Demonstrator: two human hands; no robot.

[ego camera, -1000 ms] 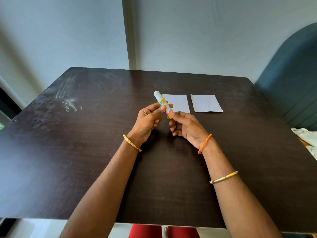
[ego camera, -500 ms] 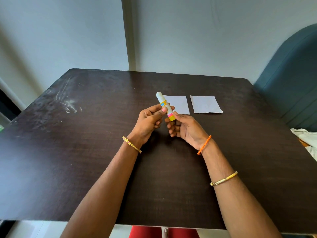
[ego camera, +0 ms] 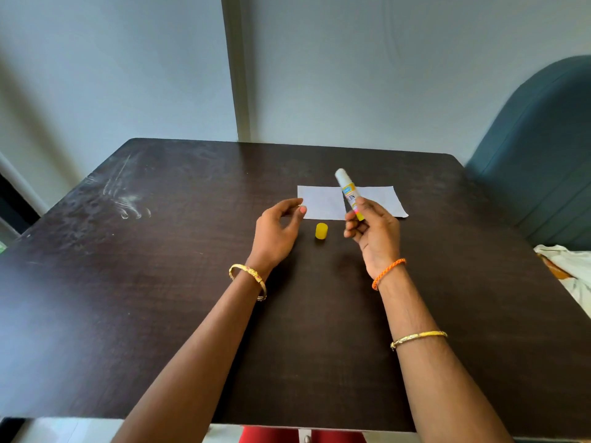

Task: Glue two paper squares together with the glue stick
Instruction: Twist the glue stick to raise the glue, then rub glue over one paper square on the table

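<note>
Glue stick sat in the right hand, fingers curled round its lower body, thumb across the front, white end pointing up toward 11 o'clock. Tube was held above the table, tilted, not touching the surface. Label was yellow with a pink band near the grip (print too small to read).

Yellow cap stood on the table between the two hands, at roughly 9 o'clock from the right hand, touching neither.

Left hand held nothing: fingers loosely curved, thumb and forefinger apart, tips pointing toward 1 o'clock. Whether its fingertips touched the near paper's left edge or only overlapped it in view, can't tell.

Two paper squares lay flat at 12 o'clock from the hands: left paper square and right paper square, side by side. The gap between them was hidden behind the glue stick, so can't tell if they touched.

Wrists: gold bangle on the left, orange cord bracelet on the right wrist, a second gold bracelet further down that forearm.

Table was dark wood grain, pale scuff marks at 10 o'clock. Teal chair back at 2 o'clock, white cloth at 3 o'clock past the table edge.
</note>
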